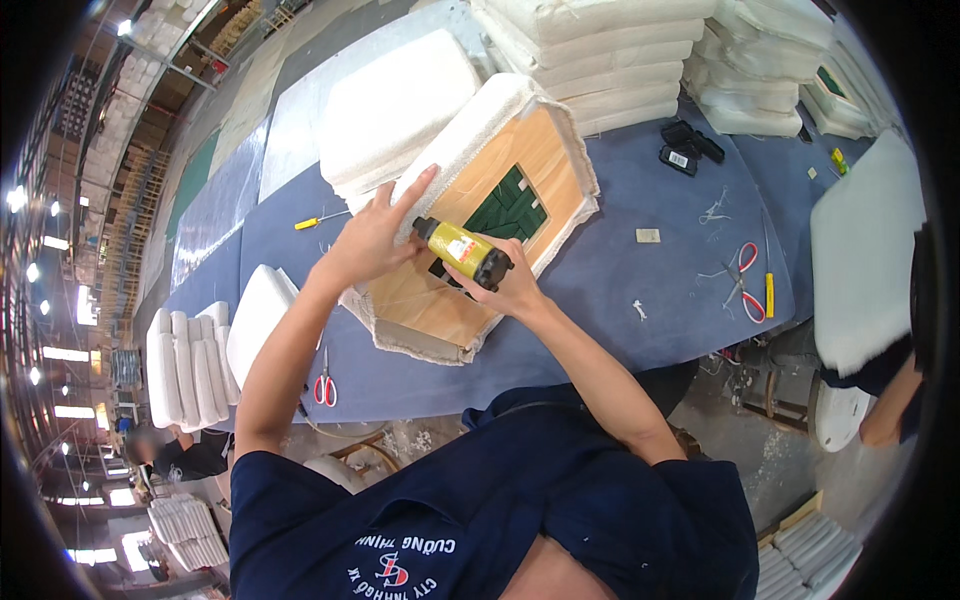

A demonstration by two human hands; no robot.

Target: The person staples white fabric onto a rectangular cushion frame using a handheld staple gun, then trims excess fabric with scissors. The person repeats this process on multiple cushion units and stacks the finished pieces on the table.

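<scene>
An upholstered seat [540, 140] is tilted up on the table, its wooden underside facing me. White fabric wraps over its edges, and green webbing [510, 205] shows through the opening in the wood. My left hand [378, 235] grips the padded edge at the left, fingers stretched along the fabric. In my right hand [515, 285] is a yellow and black staple gun [462, 253], its body lying across the seat near my left hand. The gun's nose and part of my right fingers are hidden.
Red-handled scissors [325, 388] lie at the near left, another pair [744, 285] at the right beside a yellow-handled tool [770, 292]. A yellow screwdriver [308, 223] rests left of the seat. Stacked cushions [600, 60] stand behind. Another person's arm [890, 400] shows at right.
</scene>
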